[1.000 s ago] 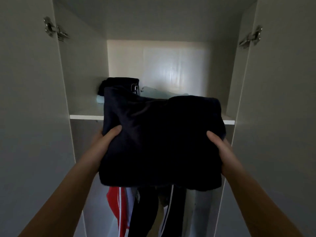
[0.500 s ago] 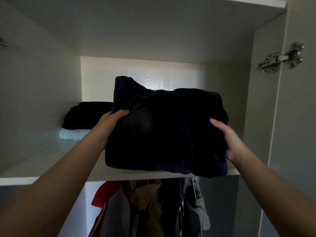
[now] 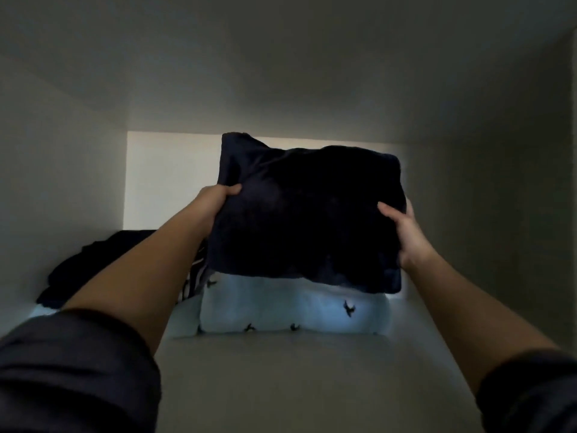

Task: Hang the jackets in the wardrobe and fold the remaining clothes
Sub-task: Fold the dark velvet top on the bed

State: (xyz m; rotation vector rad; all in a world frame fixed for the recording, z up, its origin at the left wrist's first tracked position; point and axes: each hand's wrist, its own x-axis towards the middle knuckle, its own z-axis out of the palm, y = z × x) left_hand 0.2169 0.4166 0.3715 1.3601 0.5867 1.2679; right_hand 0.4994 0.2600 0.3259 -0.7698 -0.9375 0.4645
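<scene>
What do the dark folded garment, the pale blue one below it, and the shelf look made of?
Dark folded garment: thick matte fabric, maybe fleece or knit; sags between left hand and right hand. Pale blue garment: soft cloth, rounded fold, small dark print. Shelf: smooth matte board, probably laminate.

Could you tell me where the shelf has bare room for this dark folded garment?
Bare: the shelf front, before the light-blue garment. Crowded: back left, where a dark pile lies; right of the garment, only a narrow gap.
</scene>
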